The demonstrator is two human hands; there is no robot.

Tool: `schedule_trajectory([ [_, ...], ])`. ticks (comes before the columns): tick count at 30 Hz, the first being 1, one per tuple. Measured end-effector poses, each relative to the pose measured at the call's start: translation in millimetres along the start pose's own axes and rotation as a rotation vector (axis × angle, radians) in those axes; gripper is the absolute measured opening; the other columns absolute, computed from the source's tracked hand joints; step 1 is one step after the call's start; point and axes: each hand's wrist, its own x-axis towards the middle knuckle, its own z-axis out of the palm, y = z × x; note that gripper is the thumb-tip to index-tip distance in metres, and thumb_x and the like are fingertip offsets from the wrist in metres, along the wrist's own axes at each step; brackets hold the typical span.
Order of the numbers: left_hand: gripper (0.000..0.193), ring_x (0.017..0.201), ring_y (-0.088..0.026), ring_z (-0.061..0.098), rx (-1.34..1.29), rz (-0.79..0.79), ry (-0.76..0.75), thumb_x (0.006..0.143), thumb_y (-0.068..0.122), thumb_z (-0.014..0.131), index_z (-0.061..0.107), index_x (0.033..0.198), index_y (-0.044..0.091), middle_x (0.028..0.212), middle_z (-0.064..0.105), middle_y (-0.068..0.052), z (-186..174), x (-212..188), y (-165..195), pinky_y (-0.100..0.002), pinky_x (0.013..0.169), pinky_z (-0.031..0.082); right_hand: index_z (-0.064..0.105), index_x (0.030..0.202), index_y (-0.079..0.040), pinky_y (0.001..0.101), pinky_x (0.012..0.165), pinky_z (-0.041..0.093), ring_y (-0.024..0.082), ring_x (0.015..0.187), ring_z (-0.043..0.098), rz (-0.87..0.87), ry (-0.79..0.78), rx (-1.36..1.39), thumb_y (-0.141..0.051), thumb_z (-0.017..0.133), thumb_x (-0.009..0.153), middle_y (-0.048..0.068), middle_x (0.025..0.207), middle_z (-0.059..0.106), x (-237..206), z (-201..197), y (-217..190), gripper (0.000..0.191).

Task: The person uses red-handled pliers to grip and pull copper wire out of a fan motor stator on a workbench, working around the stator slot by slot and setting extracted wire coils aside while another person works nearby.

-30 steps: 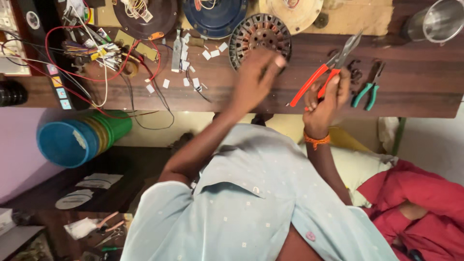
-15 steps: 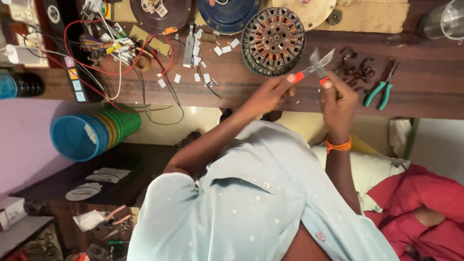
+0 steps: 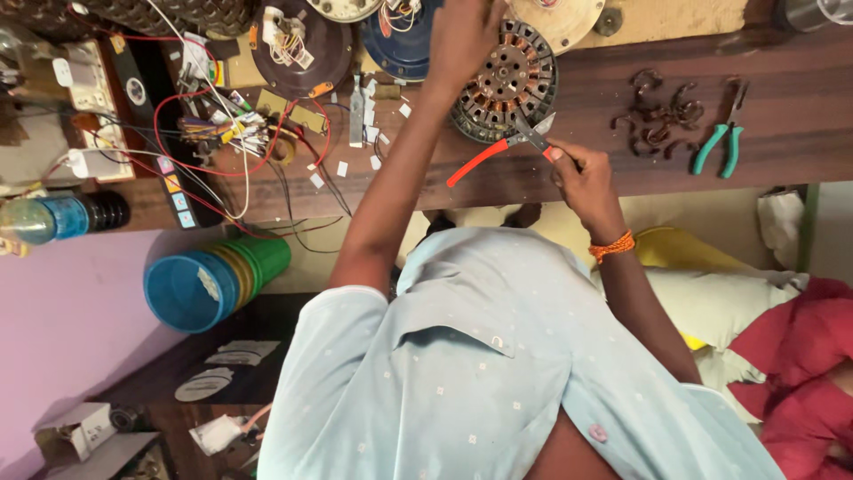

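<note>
A round fan stator (image 3: 502,84) with copper windings lies on the brown wooden bench (image 3: 782,80). My left hand (image 3: 462,36) reaches over the stator's far left rim and rests there, fingers partly cut off by the frame's top. My right hand (image 3: 582,178), an orange thread at the wrist, grips red-handled cutters (image 3: 498,149). One red handle sticks out to the left. The cutters' metal jaws touch the stator's near right edge.
Green-handled pliers (image 3: 724,142) and cut copper wire scraps (image 3: 662,111) lie to the right. Left of the stator are motor covers (image 3: 298,44), white slips, tangled red and white wires (image 3: 231,133) and a socket board (image 3: 89,80). Stacked blue and green buckets (image 3: 213,280) stand below the bench.
My left hand has left the cutters and gone up to the stator's far rim. My right hand has brought the cutters' jaws to the stator's edge.
</note>
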Motion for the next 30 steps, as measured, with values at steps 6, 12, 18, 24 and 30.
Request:
schedule_trajectory([
  [6, 0.034, 0.085, -0.043, 0.069, -0.019, 0.009, -0.228, 0.104, 0.039, 0.048, 0.068, 0.11, 0.012, 0.094, 0.074, -0.017, 1.0, -2.5, 6.4, -0.055, 0.071, 0.053, 0.071, 0.128, -0.002, 0.0227, 0.042, 0.029, 0.001, 0.049, 0.038, 0.176, -0.05, 0.128, -0.02, 0.056, 0.106, -0.005, 0.066, 0.05, -1.1, -5.6, -20.1, 0.032],
  [12, 0.037, 0.083, -0.043, 0.068, 0.005, -0.008, -0.253, 0.106, 0.04, 0.043, 0.066, 0.112, 0.011, 0.09, 0.074, -0.015, 1.3, -9.9, 11.6, -0.055, 0.07, 0.051, 0.071, 0.127, 0.0, 0.0227, 0.044, 0.029, 0.002, 0.05, 0.037, 0.169, -0.049, 0.098, -0.02, 0.057, 0.106, -0.004, 0.067, 0.051, -10.0, -8.0, -22.2, 0.032],
  [18, 0.036, 0.084, -0.04, 0.071, -0.119, -0.056, -0.15, 0.108, 0.042, 0.042, 0.064, 0.109, 0.014, 0.089, 0.077, -0.011, 10.6, -17.6, -0.2, -0.053, 0.071, 0.053, 0.069, 0.13, 0.001, 0.0211, 0.048, 0.034, 0.001, 0.057, 0.042, 0.119, -0.005, 0.094, -0.018, 0.058, 0.107, -0.004, 0.071, 0.054, -16.7, 3.7, -11.6, 0.032],
  [24, 0.035, 0.078, -0.042, 0.068, 0.031, 0.015, -0.255, 0.107, 0.044, 0.045, 0.066, 0.111, 0.016, 0.084, 0.073, -0.015, 21.2, -18.1, -5.9, -0.056, 0.066, 0.05, 0.07, 0.13, 0.0, 0.023, 0.046, 0.031, 0.003, 0.054, 0.04, 0.164, -0.061, 0.071, -0.018, 0.057, 0.107, -0.002, 0.069, 0.053, -3.0, -5.3, -24.5, 0.032],
  [30, 0.035, 0.076, -0.04, 0.069, 0.032, 0.009, -0.406, 0.107, 0.045, 0.043, 0.066, 0.114, 0.019, 0.08, 0.073, -0.013, 15.1, -14.6, -2.0, -0.055, 0.065, 0.051, 0.047, 0.149, -0.005, 0.023, 0.056, 0.042, 0.006, 0.06, 0.053, 0.021, 0.008, -0.105, -0.015, 0.064, 0.102, 0.0, 0.069, 0.059, -3.2, -0.2, -28.6, 0.051],
])
